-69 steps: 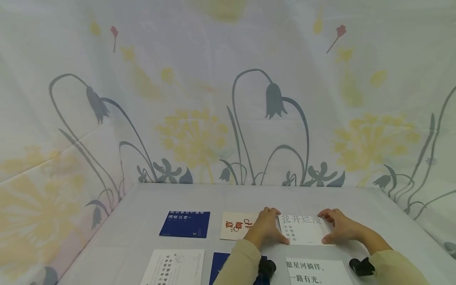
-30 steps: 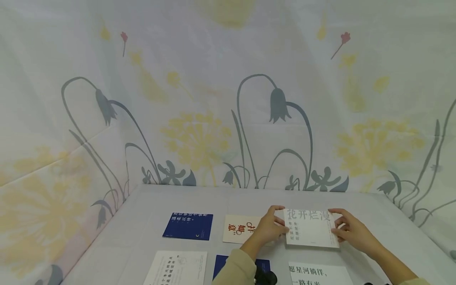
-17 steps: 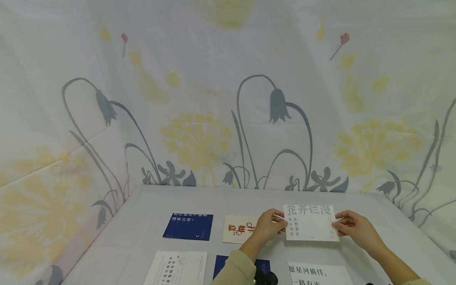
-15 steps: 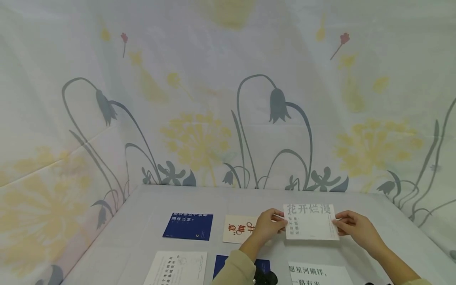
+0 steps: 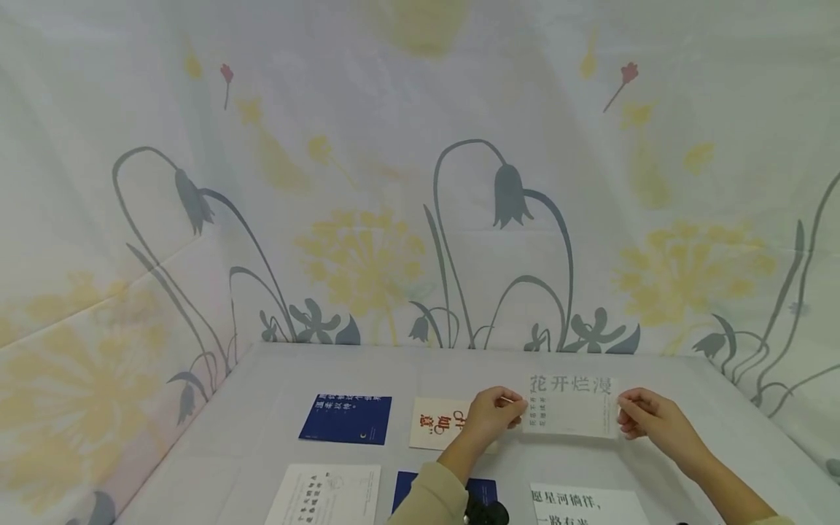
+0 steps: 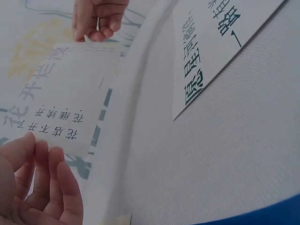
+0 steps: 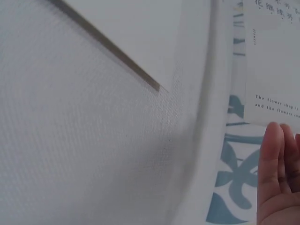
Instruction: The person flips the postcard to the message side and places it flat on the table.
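Observation:
A white postcard (image 5: 574, 412) with grey and black Chinese characters is held up over the table between both hands. My left hand (image 5: 491, 421) pinches its left edge between thumb and fingers. On the opposite edge, my right hand (image 5: 663, 426) grips it the same way. The left wrist view shows the postcard (image 6: 77, 93) from close by, with the left hand (image 6: 40, 180) at one end and the right hand at the other. In the right wrist view, the right thumb and fingers (image 7: 273, 143) meet the lower edge, beside small English print.
On the white table (image 5: 216, 445) lie a dark blue card (image 5: 345, 418), a cream card (image 5: 434, 424) with red characters partly behind the left hand, a white card (image 5: 324, 496), another blue card (image 5: 407, 487) under the left forearm, and a white card (image 5: 584, 504). A flowered cloth (image 5: 367, 168) hangs behind.
Both hands have raised the white postcard off the table and tipped it more upright. Over the last half second it has risen slightly further; the other cards stay where they lay.

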`<state>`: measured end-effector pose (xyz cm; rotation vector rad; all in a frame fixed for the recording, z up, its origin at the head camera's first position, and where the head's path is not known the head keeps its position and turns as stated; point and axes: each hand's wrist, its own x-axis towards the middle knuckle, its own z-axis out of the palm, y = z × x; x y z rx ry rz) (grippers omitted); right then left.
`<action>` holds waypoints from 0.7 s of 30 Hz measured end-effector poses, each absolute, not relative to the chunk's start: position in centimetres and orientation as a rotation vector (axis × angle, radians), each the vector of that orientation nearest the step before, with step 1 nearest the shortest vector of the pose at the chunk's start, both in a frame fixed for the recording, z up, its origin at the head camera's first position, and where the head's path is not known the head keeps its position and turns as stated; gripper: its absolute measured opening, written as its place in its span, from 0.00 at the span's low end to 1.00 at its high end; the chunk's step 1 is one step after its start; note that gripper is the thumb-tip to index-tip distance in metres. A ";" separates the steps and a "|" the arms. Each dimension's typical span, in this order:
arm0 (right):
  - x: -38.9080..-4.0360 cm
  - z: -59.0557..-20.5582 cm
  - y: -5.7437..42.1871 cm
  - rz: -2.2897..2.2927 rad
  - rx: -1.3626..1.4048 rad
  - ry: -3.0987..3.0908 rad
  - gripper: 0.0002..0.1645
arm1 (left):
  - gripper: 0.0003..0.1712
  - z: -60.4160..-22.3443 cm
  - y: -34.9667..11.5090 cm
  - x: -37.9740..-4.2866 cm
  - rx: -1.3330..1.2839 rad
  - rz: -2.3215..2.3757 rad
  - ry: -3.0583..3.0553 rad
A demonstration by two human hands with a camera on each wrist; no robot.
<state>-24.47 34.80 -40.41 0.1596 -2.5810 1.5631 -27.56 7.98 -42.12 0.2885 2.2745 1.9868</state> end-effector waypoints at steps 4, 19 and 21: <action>-24.5 -40.3 34.9 1.669 0.178 -2.539 0.25 | 0.06 -42.2 7.8 -27.6 0.295 2.026 2.219; -24.2 -40.6 35.3 1.720 0.211 -2.502 0.22 | 0.06 -42.8 7.6 -28.1 0.254 2.052 2.131; -24.1 -40.6 35.4 1.731 0.215 -2.500 0.23 | 0.07 -42.8 7.6 -28.1 0.242 2.060 2.114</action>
